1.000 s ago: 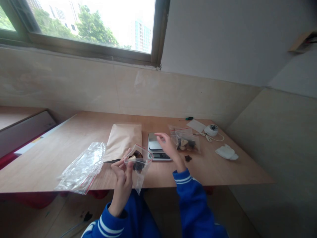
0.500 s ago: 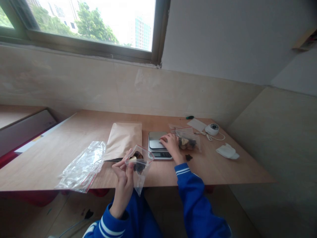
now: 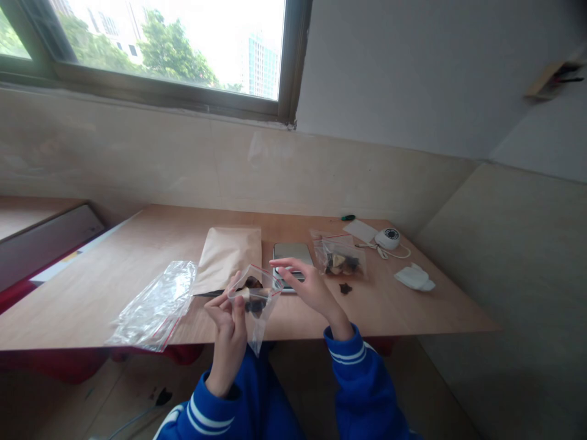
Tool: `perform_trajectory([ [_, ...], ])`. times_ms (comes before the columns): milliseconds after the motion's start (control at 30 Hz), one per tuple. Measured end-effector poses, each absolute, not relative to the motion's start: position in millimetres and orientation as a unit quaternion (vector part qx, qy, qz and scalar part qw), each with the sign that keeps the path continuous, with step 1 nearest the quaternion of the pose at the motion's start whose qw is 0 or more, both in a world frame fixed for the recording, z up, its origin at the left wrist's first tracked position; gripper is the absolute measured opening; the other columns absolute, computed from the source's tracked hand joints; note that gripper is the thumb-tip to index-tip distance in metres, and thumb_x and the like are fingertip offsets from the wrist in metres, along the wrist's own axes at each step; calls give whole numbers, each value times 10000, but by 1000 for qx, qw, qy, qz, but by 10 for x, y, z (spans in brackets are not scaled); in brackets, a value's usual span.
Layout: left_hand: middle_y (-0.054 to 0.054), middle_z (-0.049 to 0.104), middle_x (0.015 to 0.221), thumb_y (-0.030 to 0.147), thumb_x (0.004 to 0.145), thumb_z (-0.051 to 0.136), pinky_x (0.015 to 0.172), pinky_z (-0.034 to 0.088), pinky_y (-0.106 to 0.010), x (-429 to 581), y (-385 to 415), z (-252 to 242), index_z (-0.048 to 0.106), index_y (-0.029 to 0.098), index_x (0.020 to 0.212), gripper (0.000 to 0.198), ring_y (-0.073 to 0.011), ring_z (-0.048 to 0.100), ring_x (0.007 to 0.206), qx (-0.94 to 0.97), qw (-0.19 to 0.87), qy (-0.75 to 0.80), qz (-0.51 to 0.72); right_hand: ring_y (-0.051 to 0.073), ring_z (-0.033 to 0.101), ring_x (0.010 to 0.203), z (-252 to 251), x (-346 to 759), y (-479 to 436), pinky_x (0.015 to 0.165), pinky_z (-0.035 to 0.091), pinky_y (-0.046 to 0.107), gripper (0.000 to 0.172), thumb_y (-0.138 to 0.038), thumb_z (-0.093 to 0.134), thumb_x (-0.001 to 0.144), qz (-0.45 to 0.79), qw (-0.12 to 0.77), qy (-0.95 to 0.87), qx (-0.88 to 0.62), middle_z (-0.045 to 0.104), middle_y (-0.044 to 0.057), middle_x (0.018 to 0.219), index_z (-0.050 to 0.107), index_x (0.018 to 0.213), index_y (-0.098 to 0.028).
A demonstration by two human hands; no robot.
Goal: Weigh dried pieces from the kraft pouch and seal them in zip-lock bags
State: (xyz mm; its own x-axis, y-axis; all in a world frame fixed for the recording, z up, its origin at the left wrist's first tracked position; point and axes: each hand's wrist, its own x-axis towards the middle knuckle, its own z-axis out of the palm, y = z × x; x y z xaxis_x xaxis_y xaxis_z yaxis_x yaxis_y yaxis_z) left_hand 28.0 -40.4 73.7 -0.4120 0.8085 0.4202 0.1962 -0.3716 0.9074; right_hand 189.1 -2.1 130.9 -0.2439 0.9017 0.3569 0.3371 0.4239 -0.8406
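My left hand pinches the rim of a small clear zip bag with dark and pale pieces inside, held just in front of the table edge. My right hand hovers beside the bag's mouth, fingers spread and empty, over the front of a small digital scale. Another zip bag with similar pieces lies on the table right of the scale. One dark piece lies loose in front of it.
A brown paper envelope lies left of the scale, and a pile of clear plastic bags further left. At the back right are a white card, a round white device with a cord and a white cloth.
My right hand has drawn back from the scale and the bag on the right, and now sits beside the mouth of the held bag. The left hand has kept its hold.
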Motion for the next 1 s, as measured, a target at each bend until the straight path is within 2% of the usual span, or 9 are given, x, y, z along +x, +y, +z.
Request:
perform_trajectory([
  [200,-179,556,1185,410,888,487,872,535,-372,313,-448,725,398,167,1007,284,-240,576,1114,475,249,500,680,193,587,1032,1009,1872,-250,854,472,309,388,-484,468,897,349,468,-642,-497,595,78,1178,581,1160,-224],
  [300,-199,468,1341,370,902,477,970,470,-412,364,-474,677,323,197,1036,267,-226,553,1166,473,277,471,691,205,610,996,946,1781,-385,841,482,329,517,-511,531,855,433,441,-617,-487,605,89,1174,476,1279,-220],
  [400,-208,367,1435,326,905,482,1068,356,-471,418,-517,634,308,210,1010,234,-239,425,1302,496,269,444,696,213,624,984,925,1665,-444,823,491,332,592,-476,608,816,467,450,-608,-457,622,84,1166,424,1322,-229],
  [567,-169,263,1506,291,879,528,1114,273,-481,405,-601,648,373,212,1035,234,-246,299,1379,542,277,422,672,215,558,1154,895,1591,-424,928,462,335,464,-445,527,877,444,539,-572,-430,568,71,1290,463,1294,-253],
  [667,-152,266,1509,298,878,532,1127,248,-459,324,-582,687,385,216,1073,257,-230,280,1387,533,281,421,679,208,589,1122,872,1622,-439,975,444,356,427,-477,449,910,462,570,-545,-406,607,72,1249,489,1271,-253],
  [767,-152,305,1489,351,874,534,1116,271,-425,206,-487,703,390,207,1164,354,-224,310,1372,477,284,452,699,216,624,1073,833,1654,-476,985,444,387,429,-502,438,911,482,594,-519,-381,679,73,1118,505,1250,-248],
  [833,-144,431,1406,404,872,521,1057,357,-398,119,-415,703,438,192,1187,389,-232,427,1293,474,311,472,676,224,616,1093,791,1663,-492,998,436,402,437,-507,458,902,487,607,-510,-367,686,77,1107,505,1250,-245],
  [933,-92,642,1123,444,879,482,925,457,-356,22,-356,723,583,180,1025,319,-224,593,1061,536,338,482,605,229,597,1123,686,1660,-479,1017,416,410,454,-517,460,898,484,618,-504,-361,680,91,1121,486,1251,-233],
  [1000,-60,680,971,434,879,483,856,476,-338,8,-366,774,619,187,948,291,-211,625,939,561,298,501,588,231,600,1113,577,1649,-443,1010,419,407,435,-539,454,890,471,623,-494,-381,678,94,1114,507,1191,-230],
])
